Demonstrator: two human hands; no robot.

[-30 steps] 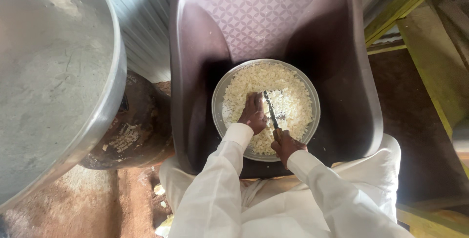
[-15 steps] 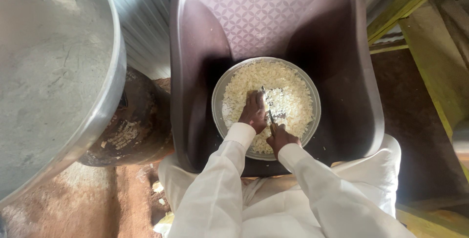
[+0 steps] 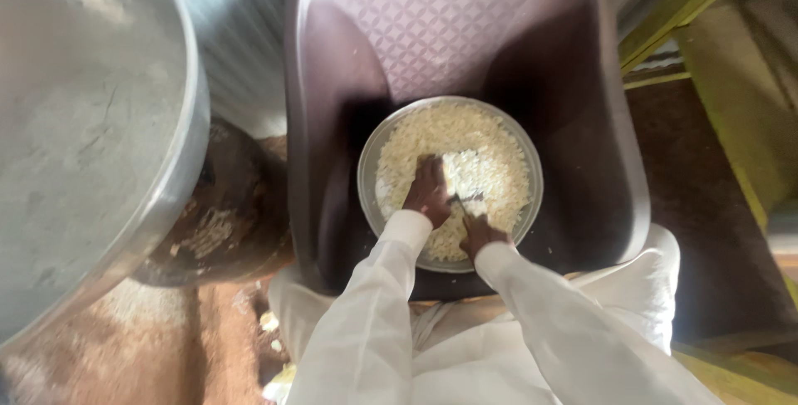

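I am pressing my left hand (image 3: pixel 428 193) flat into the chopped white food (image 3: pixel 482 164) in the metal bowl (image 3: pixel 370 156), which is sitting on the chair (image 3: pixel 432 31). My right hand (image 3: pixel 480 230) is gripping the knife (image 3: pixel 465 200), now lying lower and flatter than a second ago.

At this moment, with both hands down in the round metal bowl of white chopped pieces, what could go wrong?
The left hand presses the pieces right beside the thin dark blade that the right hand seems to hold, so a slip might nick its fingers. The round metal bowl sits on the sloping seat of the dark plastic chair and could slide or tip. The white chopped pieces lie heaped near the rim and may spill.
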